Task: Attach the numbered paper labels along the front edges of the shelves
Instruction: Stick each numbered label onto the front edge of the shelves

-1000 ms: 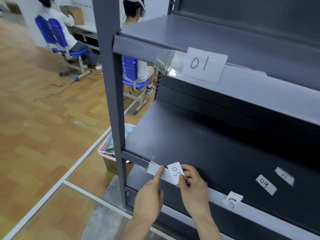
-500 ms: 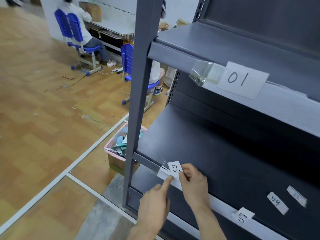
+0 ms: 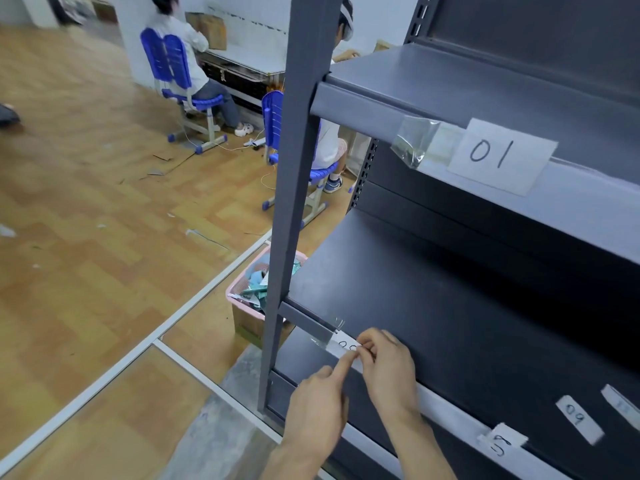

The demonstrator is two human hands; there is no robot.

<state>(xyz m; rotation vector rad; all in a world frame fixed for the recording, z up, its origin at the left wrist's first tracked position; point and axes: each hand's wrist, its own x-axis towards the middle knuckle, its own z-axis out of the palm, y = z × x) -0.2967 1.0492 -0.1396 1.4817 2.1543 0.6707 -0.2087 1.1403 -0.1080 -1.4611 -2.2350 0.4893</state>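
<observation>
Fingers of right hand (image 3: 389, 372) pinch the 05 label (image 3: 343, 345) at the shelf edge (image 3: 304, 322), left hand (image 3: 318, 407) presses it with straight forefinger; wooden floor (image 3: 86, 237) beside

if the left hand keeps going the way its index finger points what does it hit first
The 05 label on the front edge of the lower shelf. The left hand has its index fingertip right at it, beside the right hand, which pinches the label. Actual contact is hard to judge.

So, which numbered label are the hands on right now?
The leftmost label on the lower shelf's front edge: the right hand pinches it, the left hand touches it. No other is touched.
</observation>
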